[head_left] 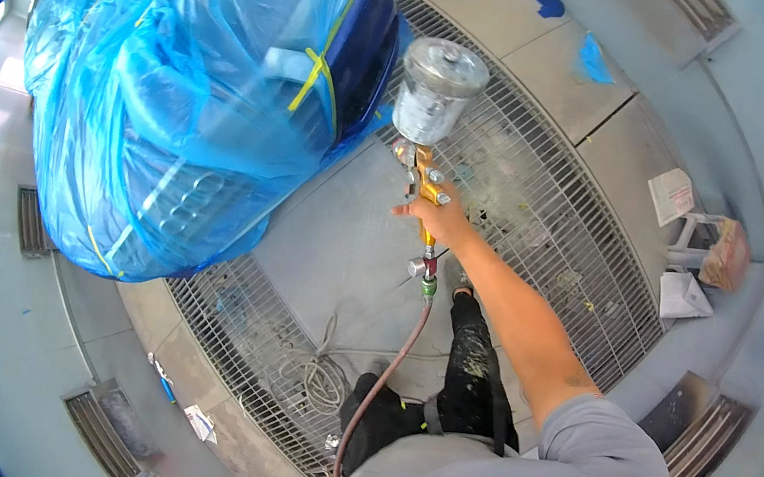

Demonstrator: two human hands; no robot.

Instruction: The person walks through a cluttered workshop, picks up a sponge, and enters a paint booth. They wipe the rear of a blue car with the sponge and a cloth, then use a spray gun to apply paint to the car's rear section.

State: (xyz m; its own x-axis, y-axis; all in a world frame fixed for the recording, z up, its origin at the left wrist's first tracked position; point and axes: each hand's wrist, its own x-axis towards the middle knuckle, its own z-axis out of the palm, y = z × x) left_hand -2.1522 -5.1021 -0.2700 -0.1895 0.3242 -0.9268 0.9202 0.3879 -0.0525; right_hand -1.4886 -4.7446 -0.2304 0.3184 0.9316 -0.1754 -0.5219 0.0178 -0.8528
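Right hand (439, 215) clenched around the handle of a gold spray gun (425, 178), held upright with its clear cup (434, 90) on top. Nozzle faces the dark blue car panel (369, 51), close by (remainder of car wrapped in blue plastic sheeting (168, 91)). Hose (388, 371) trails down over floor grating (545, 193). Left hand not visible.
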